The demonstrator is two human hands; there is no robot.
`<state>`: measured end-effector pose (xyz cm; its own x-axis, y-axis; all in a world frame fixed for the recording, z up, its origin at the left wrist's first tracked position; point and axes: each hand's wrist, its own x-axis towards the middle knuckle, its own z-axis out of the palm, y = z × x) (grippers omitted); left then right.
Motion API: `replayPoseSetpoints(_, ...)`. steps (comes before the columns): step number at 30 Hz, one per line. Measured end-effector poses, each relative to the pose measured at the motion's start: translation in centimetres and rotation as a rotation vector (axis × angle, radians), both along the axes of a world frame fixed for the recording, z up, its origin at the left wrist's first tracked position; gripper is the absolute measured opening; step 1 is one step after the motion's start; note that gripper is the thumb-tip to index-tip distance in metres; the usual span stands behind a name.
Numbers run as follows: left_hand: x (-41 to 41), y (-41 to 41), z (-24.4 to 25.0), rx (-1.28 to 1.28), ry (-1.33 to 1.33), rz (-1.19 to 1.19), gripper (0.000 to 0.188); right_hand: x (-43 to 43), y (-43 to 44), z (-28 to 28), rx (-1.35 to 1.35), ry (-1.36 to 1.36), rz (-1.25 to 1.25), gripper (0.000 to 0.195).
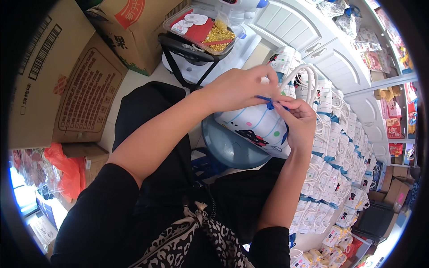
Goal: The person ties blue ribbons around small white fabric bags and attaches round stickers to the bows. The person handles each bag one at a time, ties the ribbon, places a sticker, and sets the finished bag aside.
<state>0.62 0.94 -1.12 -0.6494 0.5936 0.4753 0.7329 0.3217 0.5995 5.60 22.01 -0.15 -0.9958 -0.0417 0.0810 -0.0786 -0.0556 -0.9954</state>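
Note:
A white gift bag (256, 125) with pale blue lines, coloured dots and a black cartoon animal rests on a round blue-grey plastic stool (231, 152) between my knees. My left hand (248, 85) reaches over its top and pinches one end of a narrow blue ribbon (270, 105). Something small and white shows between the curled fingers. On the bag's right side, my right hand (296, 115) grips the same ribbon between thumb and forefinger, close to my left fingertips. White rope handles (313, 78) rise just behind the hands; which bag they belong to is unclear.
Rows of similar bags (335, 150) fill the floor on the right, before white cabinets (295, 25). A clear plastic tub (204, 30) holds gold shreds, red pieces and white round tags. Cardboard boxes (80, 90) stand at the left, by a red plastic bag (68, 171).

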Motion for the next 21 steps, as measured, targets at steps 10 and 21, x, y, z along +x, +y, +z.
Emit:
replayPoseSetpoints(10,-1.1,0.1,-1.3,0.163,-0.327,-0.09,0.019,0.0,-1.5,-0.5,0.551,0.54,-0.123,0.018)
replayPoseSetpoints(21,-0.7,0.1,-0.7,0.311,-0.826,-0.112,0.023,-0.5,-2.0,-2.0,0.742,0.873,-0.31,0.025)
